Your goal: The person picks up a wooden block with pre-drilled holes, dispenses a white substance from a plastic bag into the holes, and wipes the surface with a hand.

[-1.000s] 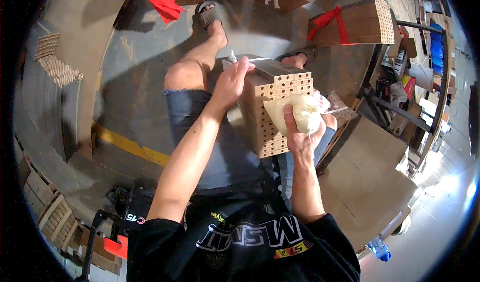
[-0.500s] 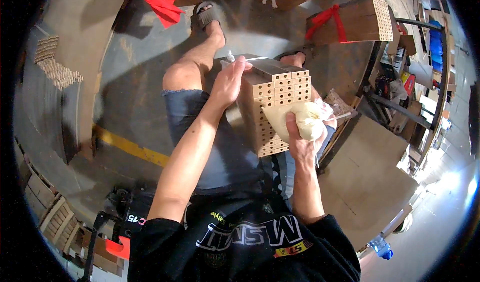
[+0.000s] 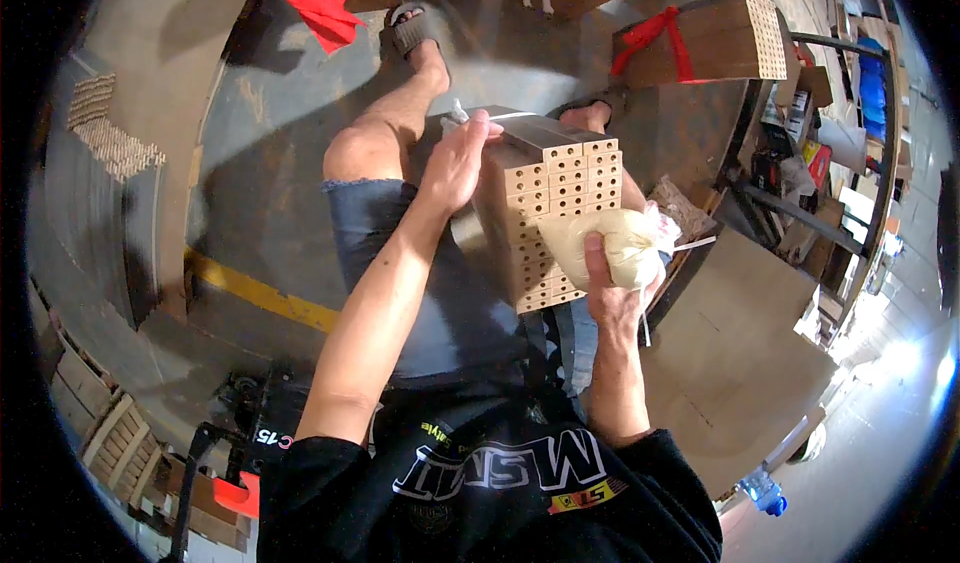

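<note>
A stack of brown wooden strips (image 3: pixel 512 141) stands between my legs, its pale end face drilled with rows of round holes. My left hand (image 3: pixel 457 166) lies against the stack's upper left edge, fingers stretched out. Beside those fingertips is a whitish knotted scrap (image 3: pixel 455 113), and a white strap (image 3: pixel 515 116) crosses the stack's top. My right hand (image 3: pixel 618 293) is wrapped round a cream-coloured, filled cloth pouch (image 3: pixel 590 248), gathered at its neck with white ties. The pouch overlaps the right part of the drilled face; whether it touches is unclear.
Another drilled stack (image 3: pixel 700 43) with a red band lies at the far right. A red cloth (image 3: pixel 325 15) hangs from a far box. Grey sheets (image 3: pixel 100 203) are piled on the left. A shelf rack (image 3: pixel 810 223) and a cardboard sheet (image 3: pixel 730 353) are on the right.
My right hand has shifted a little to the right with the pouch, uncovering slightly more of the drilled face. My left hand stays where it was.
</note>
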A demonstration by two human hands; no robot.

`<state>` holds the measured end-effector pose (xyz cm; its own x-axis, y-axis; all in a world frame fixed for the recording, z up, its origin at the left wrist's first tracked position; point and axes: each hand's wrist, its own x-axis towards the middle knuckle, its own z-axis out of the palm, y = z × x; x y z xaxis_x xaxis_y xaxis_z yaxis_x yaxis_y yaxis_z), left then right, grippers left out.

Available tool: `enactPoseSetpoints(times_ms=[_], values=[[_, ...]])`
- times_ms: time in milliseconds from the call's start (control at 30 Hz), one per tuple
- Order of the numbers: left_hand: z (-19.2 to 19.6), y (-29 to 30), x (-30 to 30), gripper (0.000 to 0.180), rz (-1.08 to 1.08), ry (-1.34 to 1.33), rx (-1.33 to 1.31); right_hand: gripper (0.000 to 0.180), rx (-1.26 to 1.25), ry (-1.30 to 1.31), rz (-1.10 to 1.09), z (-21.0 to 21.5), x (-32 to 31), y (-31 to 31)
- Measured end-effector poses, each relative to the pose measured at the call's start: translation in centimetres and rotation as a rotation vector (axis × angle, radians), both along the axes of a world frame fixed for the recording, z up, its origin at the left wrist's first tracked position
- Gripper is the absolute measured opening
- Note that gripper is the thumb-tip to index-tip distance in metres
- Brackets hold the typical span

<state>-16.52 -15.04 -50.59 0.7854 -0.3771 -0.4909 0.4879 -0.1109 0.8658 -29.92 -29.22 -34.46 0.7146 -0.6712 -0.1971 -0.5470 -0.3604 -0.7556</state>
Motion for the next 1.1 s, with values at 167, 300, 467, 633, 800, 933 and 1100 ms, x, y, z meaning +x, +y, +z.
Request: enactPoseSetpoints(times_ms=[167, 300, 467, 633, 800, 933, 1100], values=[[0.5, -0.2, 0.1, 0.063, 0.010, -0.005, -0.031, 0.041, 0.022, -0.006, -0.035, 0.6, 1.0, -0.6], [1.0, -0.1, 0.1, 0.062, 0.023, -0.046, -0.064, 0.041, -0.038, 0.005, -0.029, -0.1, 1.0, -0.7], [0.7, 0.0, 0.1, 0.062, 0.034, -0.045, -0.074, 0.040, -0.075, 0.045, -0.031, -1.4, 0.5, -0.9], [0.9, 0.0, 0.1, 0.064, 0.013, -0.037, -0.038, 0.037, 0.259, -0.163, -0.225, -2.2, -0.3, -0.7], [0.4, -0.1, 0.2, 0.066, -0.012, 0.003, 0.006, 0.037, 0.051, -0.029, -0.033, 0.9, -0.3, -0.5], [-0.6, -0.1, 0.1, 0.066, -0.016, -0.006, -0.013, 0.042, 0.046, -0.008, -0.068, -0.4, -1.2, -1.0], [-0.8, -0.2, 0.0, 0.064, -0.015, -0.004, -0.031, 0.040, 0.016, 0.096, -0.064, -0.5, -0.5, -0.6]])
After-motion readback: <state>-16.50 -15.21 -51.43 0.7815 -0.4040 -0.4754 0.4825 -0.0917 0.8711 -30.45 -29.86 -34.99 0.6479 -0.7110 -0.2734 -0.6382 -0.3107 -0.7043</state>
